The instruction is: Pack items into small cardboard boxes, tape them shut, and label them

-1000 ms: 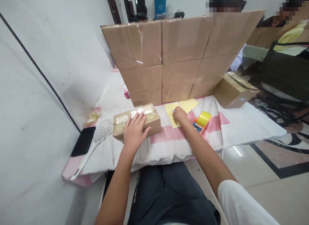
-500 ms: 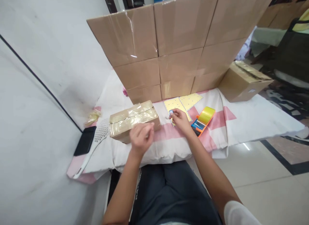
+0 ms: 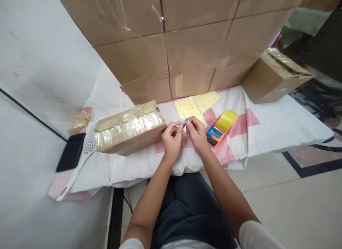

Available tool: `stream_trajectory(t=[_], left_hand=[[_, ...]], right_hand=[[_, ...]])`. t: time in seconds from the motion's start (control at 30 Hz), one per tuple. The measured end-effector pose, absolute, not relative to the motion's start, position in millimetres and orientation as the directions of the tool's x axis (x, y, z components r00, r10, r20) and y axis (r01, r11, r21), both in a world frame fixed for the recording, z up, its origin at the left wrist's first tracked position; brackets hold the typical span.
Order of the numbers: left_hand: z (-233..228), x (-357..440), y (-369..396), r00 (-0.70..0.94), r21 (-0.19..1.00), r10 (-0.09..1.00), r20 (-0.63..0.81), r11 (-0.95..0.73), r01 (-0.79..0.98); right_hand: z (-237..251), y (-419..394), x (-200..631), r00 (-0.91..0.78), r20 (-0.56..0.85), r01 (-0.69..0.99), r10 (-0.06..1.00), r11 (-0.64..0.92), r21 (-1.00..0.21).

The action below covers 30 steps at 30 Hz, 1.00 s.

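Both hands met over the white-and-pink cloth [image 3: 267, 124]: the left hand [image 3: 171, 139] and right hand [image 3: 196, 132] pinched a small sticker [image 3: 184, 122] between their fingertips, just in front of the yellow sticker sheets [image 3: 196, 105]. A taped box [image 3: 128, 129] lay left, a tape dispenser [image 3: 221, 127] right, stacked cartons [image 3: 187, 35] behind.

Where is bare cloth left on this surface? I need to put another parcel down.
The widest bare stretch of the cloth lies right of the tape dispenser, in front of the tilted carton. A smaller patch lies behind the taped box, by the wall. It is crowded around both hands, the left hand and right hand, and the yellow sheets.
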<state>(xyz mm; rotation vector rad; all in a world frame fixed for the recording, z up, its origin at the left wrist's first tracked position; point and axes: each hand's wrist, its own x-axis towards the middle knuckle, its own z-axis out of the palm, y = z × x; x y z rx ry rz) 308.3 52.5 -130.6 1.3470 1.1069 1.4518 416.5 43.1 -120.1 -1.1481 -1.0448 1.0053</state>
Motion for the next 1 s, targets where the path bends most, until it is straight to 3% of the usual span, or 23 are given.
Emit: stream_trajectory(t=[0.3, 0.5, 0.7, 0.83, 1.0], left_hand=[[-130.0, 302.1, 48.9, -0.063, 0.953, 0.955, 0.291, -0.295, -0.066], [-131.1, 294.3, 42.1, -0.115, 0.849, 0.842, 0.527, -0.517, 0.108], [-129.9, 288.0, 40.1, 0.020, 0.713, 0.741, 0.671, -0.652, 0.258], [-133.0, 287.1, 41.8, 0.024, 0.697, 0.737, 0.676, -0.649, 0.306], [-136.1, 286.3, 42.8, 0.028, 0.704, 0.745, 0.666, -0.641, 0.307]], right_hand=[[-113.5, 36.7, 421.4, 0.061, 0.239, 0.038, 0.969, 0.237, -0.971], [-124.1, 37.5, 420.0, -0.001, 0.387, 0.050, 0.922, 0.387, -0.921], [-124.7, 36.7, 420.0, 0.038, 0.509, 0.266, 0.860, 0.483, -0.835], [-120.9, 36.3, 419.0, -0.007, 0.572, 0.433, 0.820, 0.518, -0.737], [-121.0, 37.2, 419.9, -0.036, 0.606, 0.500, 0.795, 0.539, -0.678]])
